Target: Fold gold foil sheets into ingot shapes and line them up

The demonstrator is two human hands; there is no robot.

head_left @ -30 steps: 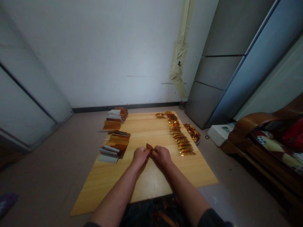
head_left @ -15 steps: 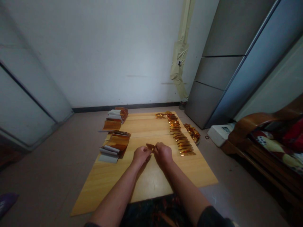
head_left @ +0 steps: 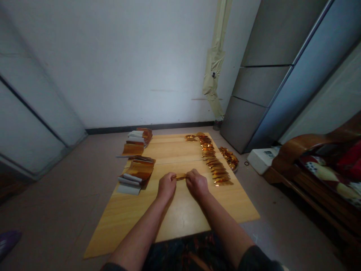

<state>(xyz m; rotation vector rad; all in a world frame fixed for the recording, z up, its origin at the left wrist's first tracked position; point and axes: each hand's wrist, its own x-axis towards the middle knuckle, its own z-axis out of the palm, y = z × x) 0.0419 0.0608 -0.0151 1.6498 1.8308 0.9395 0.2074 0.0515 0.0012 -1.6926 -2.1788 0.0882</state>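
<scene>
Between my hands, over the middle of the wooden board (head_left: 183,222), is a narrow piece of folded gold foil paper (head_left: 181,177). My left hand (head_left: 167,185) pinches its left end, and my right hand (head_left: 198,183) grips the right end with curled fingers. To the right of my right hand runs a long row of folded gold paper pieces (head_left: 213,164), leaning on one another. On the left lie stacks of gold and grey paper sheets (head_left: 142,168), with another bent stack (head_left: 140,137) behind. The fingertips of my right hand are partly hidden.
A container heaped with gold folded pieces (head_left: 229,158) stands on the floor past the board's right edge. Farther right are a white box (head_left: 260,160) and a wooden seat (head_left: 287,180). A grey refrigerator (head_left: 254,86) and a white wall (head_left: 146,64) bound the far side.
My hands have drawn slightly apart, the right one moving rightward. The gold paper between them now shows as a long, level strip instead of a pointed, tilted shape.
</scene>
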